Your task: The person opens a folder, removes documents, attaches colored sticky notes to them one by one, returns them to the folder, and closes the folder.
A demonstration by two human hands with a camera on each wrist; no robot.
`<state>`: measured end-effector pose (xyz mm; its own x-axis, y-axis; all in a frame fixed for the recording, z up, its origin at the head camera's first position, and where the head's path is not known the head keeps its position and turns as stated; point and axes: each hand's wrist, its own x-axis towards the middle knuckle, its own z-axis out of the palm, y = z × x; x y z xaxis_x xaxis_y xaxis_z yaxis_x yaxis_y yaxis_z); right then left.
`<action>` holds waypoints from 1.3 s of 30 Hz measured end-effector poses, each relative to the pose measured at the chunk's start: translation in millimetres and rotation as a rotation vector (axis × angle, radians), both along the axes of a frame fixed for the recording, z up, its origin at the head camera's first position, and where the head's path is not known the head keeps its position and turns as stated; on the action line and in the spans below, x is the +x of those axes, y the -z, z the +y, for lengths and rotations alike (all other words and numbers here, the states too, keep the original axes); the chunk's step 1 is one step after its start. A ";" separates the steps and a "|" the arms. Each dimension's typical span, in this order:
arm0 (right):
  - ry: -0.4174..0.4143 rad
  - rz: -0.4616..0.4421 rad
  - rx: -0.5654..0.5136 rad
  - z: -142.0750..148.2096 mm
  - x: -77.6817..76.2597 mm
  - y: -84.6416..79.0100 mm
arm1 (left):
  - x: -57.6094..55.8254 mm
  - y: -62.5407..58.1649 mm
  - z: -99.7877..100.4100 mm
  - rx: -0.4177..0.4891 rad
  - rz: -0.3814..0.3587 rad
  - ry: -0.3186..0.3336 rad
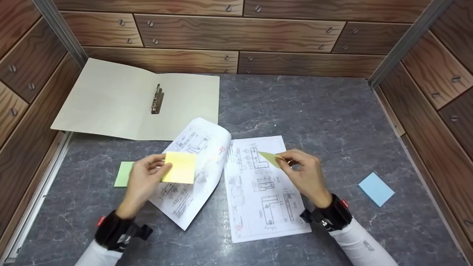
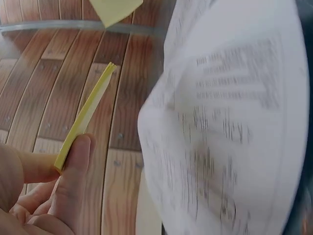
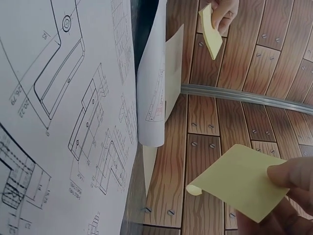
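Observation:
My left hand (image 1: 146, 179) pinches a pad of yellow sticky notes (image 1: 181, 168) by its left side, above a curled drawing sheet. Seen edge-on in the left wrist view, the pad (image 2: 88, 115) is thin and sits between thumb and fingers. A single yellow sticky note (image 3: 239, 181) is pinched by a corner in my right hand (image 1: 305, 175); its far corner curls. That hand is over the right-hand drawing sheet (image 1: 273, 229), which lies flat. The left sheet (image 1: 201, 207) is printed with part drawings and bends up along its right side.
An open cream folder (image 1: 107, 99) with a metal clip (image 1: 157, 99) lies at the back left. Behind my left hand is a green sticky pad (image 1: 122, 174), partly covered. A blue sticky pad (image 1: 376, 189) lies at the right. Wood-patterned walls (image 1: 236, 33) surround the grey table (image 1: 332, 111).

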<state>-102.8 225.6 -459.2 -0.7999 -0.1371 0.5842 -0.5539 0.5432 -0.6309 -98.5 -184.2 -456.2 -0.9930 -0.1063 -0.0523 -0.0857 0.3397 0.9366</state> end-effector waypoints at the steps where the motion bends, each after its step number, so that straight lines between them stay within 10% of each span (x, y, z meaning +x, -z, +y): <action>1: 0.006 -0.003 0.005 0.1 0.1 0.5 | 1.4 -1.1 -6.7 -0.014 -0.003 -0.006; 24: -0.018 -0.027 0.028 -0.4 0.7 8.4 | -5.5 5.7 -156.4 -0.369 -0.091 -0.078; 39: -0.014 -0.048 0.032 -1.0 1.4 12.7 | -13.2 33.4 -203.0 -0.421 -0.150 -0.050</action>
